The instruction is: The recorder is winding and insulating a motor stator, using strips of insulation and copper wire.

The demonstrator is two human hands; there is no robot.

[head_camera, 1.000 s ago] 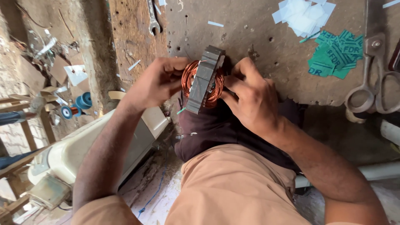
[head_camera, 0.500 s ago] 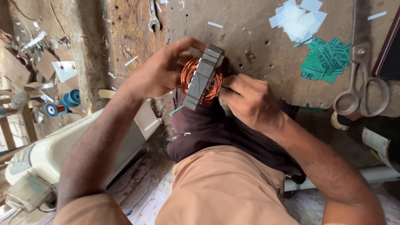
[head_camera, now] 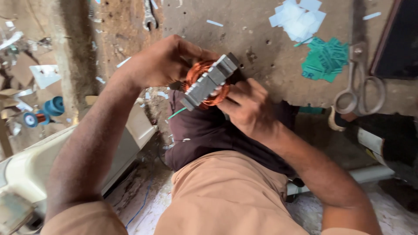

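You have a single view, from the camera worn on your head, and it looks steeply down and a little forward over your own chest and lap, so your forearms enter from the bottom and the lower left of the frame. It sits close to your work: your left hand (head_camera: 159, 65) and right hand (head_camera: 250, 109) fill the middle, with the pitted workbench (head_camera: 261, 52) spread across the top and the littered floor (head_camera: 26, 74) dropping away at the left edge. With no second camera, nothing is shared between views, and the far side of whatever your hands cover stays hidden.
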